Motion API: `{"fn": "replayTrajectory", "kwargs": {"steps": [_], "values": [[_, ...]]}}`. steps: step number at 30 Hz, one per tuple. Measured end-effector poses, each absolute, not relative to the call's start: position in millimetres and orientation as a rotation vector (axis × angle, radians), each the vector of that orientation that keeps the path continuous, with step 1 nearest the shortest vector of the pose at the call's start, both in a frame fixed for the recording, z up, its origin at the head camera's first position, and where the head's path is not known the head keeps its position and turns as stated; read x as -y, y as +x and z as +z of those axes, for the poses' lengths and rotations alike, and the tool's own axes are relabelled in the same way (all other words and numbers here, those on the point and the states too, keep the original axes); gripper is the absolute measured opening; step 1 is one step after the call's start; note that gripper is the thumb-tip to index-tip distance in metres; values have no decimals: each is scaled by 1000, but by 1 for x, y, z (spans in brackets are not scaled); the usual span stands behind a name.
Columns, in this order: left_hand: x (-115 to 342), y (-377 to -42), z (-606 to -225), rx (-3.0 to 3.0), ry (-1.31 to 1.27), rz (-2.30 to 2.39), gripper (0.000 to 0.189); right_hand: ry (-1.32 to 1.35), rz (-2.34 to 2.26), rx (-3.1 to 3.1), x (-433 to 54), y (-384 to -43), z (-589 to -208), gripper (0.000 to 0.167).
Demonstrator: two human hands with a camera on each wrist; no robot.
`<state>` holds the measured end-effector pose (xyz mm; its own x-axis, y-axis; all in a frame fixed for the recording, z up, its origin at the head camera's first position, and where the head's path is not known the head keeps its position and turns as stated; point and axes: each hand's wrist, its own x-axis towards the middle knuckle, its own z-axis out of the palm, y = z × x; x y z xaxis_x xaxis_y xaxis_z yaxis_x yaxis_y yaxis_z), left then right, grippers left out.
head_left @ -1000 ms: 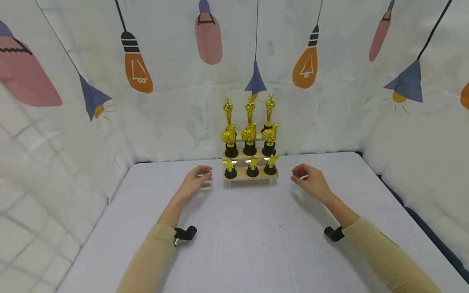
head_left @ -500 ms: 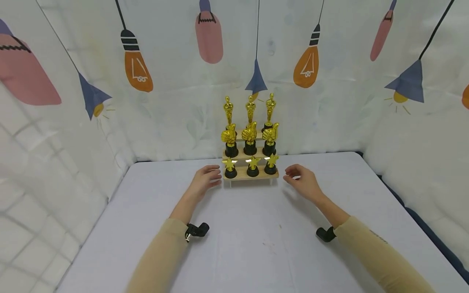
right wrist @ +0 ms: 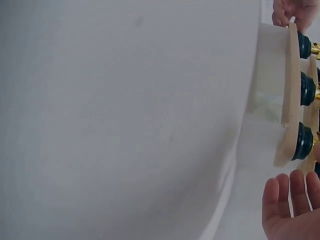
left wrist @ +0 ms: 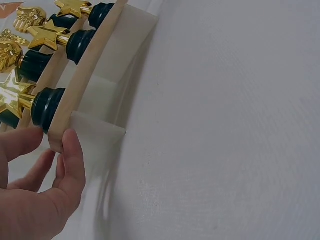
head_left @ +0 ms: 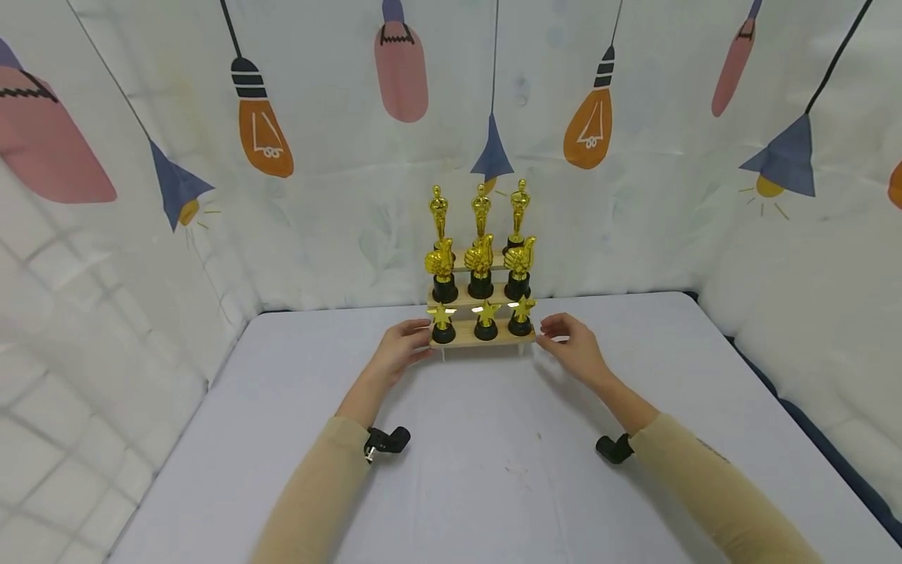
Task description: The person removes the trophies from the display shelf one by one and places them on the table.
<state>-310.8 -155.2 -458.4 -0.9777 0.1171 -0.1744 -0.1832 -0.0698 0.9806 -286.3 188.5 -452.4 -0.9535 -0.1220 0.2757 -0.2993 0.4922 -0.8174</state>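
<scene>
A three-tier wooden display stand [head_left: 465, 338] on white supports bears gold trophies with black bases. Star trophies [head_left: 485, 319] line its lowest shelf, thumbs-up trophies [head_left: 480, 266] the middle one, and statuette trophies [head_left: 518, 210] the top. My left hand [head_left: 403, 349] is at the left end of the lowest shelf; in the left wrist view its curled fingers [left wrist: 74, 165] pinch the rounded wooden end, close to a star trophy's base. My right hand [head_left: 574, 348] is at the opposite end, fingers loosely bent; in the right wrist view its fingertips [right wrist: 283, 182] stand just off the shelf end.
The stand is at the far edge of a table with a white cloth [head_left: 479, 470]. Behind it hangs a white curtain [head_left: 324, 235] printed with lamps and bulbs, and more white fabric encloses both sides. Black wrist cameras [head_left: 389, 440] sit at both sleeves.
Both hands have moved inward toward the stand from either side. My left fingers have reached the lowest shelf's left end, and my right hand has come close to its right end. The stand has not moved.
</scene>
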Motion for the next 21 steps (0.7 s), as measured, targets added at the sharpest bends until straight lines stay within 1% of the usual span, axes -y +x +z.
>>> {"fn": "replayTrajectory", "kwargs": {"steps": [6, 11, 21], "values": [[155, -313, -461, -1984, -92, 2155, 48, 324, 1535, 2513, -184, -292, -455, 36], [157, -313, -461, -1996, -106, 2148, 47, 325, 1610, 2497, -180, -298, -457, 39], [156, -312, -461, -2006, -96, 2147, 45, 262, 1747, 2426, -171, -302, -454, 41]]}}
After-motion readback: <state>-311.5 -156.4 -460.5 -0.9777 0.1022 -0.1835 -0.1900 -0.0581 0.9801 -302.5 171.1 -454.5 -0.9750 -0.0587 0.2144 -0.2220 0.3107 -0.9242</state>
